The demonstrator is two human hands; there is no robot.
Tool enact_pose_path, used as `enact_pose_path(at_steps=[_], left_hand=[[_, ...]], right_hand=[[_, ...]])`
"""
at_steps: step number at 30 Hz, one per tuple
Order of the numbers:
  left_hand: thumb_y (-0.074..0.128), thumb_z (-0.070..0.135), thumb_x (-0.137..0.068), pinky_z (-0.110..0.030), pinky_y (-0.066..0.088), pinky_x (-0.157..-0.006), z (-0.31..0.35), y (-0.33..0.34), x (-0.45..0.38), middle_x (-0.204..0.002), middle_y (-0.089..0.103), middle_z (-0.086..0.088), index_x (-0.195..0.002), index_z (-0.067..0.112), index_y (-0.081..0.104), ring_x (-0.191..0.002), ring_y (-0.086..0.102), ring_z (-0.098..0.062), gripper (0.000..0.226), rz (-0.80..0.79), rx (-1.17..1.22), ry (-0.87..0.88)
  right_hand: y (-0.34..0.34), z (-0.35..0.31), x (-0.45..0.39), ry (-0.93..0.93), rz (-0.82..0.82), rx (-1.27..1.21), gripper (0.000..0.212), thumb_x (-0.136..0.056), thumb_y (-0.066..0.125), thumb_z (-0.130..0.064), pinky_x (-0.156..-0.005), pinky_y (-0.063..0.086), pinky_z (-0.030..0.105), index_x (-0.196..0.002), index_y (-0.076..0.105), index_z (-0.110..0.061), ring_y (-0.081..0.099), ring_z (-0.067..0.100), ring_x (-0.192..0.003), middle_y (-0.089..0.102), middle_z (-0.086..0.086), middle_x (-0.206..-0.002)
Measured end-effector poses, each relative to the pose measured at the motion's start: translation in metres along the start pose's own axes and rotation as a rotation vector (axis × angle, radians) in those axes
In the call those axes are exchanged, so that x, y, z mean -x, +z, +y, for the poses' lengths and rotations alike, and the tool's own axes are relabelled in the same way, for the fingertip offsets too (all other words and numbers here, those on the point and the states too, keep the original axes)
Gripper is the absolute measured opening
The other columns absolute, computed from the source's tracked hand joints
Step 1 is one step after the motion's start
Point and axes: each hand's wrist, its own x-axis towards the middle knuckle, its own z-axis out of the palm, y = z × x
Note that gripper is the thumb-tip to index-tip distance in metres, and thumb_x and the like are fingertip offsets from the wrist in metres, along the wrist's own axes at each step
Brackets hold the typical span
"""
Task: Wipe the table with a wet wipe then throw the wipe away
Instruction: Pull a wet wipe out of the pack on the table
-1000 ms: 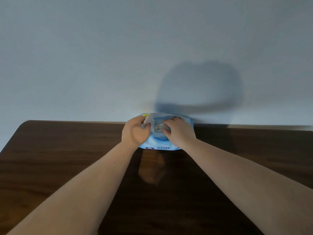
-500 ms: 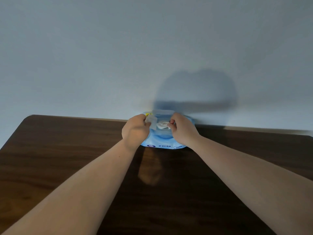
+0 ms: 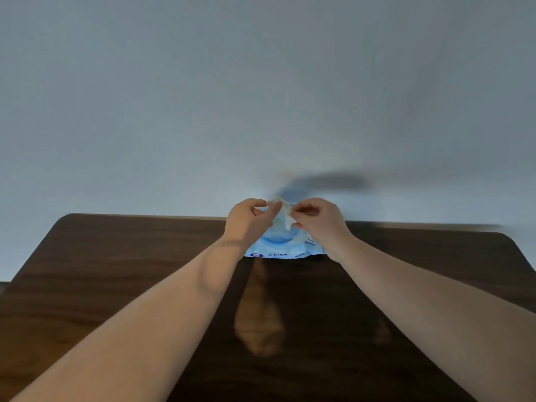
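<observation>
A blue pack of wet wipes (image 3: 280, 248) lies at the far edge of the dark wooden table (image 3: 116, 271), against the wall. Both of my hands hover just above its top. My left hand (image 3: 246, 223) pinches the pack's pale lid flap (image 3: 272, 202) and holds it up. My right hand (image 3: 319, 221) pinches a white wet wipe (image 3: 287, 218), which hangs in a narrow strip from my fingers down toward the pack's opening. My hands hide the opening itself.
A plain pale wall (image 3: 261, 97) rises directly behind the table. The table has rounded far corners (image 3: 503, 236), and my forearms stretch across its middle. No bin is in view.
My right hand has pulled the wipe up out of the pack, and both hands have risen a little. The view has tilted down, showing more of the table.
</observation>
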Motion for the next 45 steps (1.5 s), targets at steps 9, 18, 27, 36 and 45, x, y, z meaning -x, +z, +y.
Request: enact_pose_path(at_steps=[9,18,27,36,45], left_hand=[[0.065,0.004,-0.085,-0.021,0.056,-0.068,-0.003,-0.015,0.027,-0.084,0.065,-0.014,-0.124,0.006,0.059,-0.081,0.065,-0.020,0.039,-0.023,0.173,0.041],[0.055,0.002,-0.084,-0.034,0.052,-0.085,-0.011,-0.042,0.039,-0.089,0.066,-0.005,-0.128,0.021,0.056,-0.086,0.063,-0.017,0.047,-0.011,-0.130,0.008],[0.072,0.043,-0.080,-0.028,0.049,-0.084,0.001,-0.040,0.050,-0.105,0.064,0.004,-0.113,0.017,0.065,-0.094,0.060,-0.011,0.043,0.074,-0.178,0.093],[0.065,0.013,-0.080,-0.026,0.042,-0.070,-0.023,-0.070,0.049,-0.081,0.059,0.013,-0.093,0.029,0.064,-0.087,0.060,-0.017,0.020,0.112,-0.466,0.062],[0.058,0.023,-0.093,-0.029,0.041,-0.095,-0.053,-0.122,0.048,-0.131,0.059,-0.002,-0.136,0.017,0.049,-0.118,0.056,-0.018,0.043,0.233,-0.486,0.025]], right_hand=[[0.002,-0.012,0.026,-0.030,-0.043,0.050,0.005,-0.081,0.072,-0.010,-0.067,0.052,0.022,-0.083,0.069,-0.014,0.068,0.017,-0.080,0.071,0.004,-0.085],[-0.005,-0.023,0.030,0.101,0.104,0.044,0.013,-0.091,0.058,-0.025,-0.055,0.039,0.024,-0.085,0.058,-0.013,0.050,0.014,-0.070,0.058,0.002,-0.079],[0.016,-0.042,0.044,0.029,-0.076,0.097,0.009,-0.083,0.070,-0.019,-0.057,0.038,0.020,-0.078,0.065,-0.014,0.052,0.008,-0.067,0.062,-0.003,-0.074],[0.043,-0.051,0.044,-0.066,-0.236,0.274,0.017,-0.083,0.063,-0.013,-0.053,0.032,0.021,-0.067,0.058,-0.015,0.041,0.009,-0.058,0.049,-0.003,-0.063],[0.092,-0.038,0.053,-0.740,-0.273,0.827,0.014,-0.088,0.061,-0.020,-0.068,0.037,0.028,-0.082,0.067,-0.009,0.053,0.017,-0.083,0.066,0.003,-0.084]])
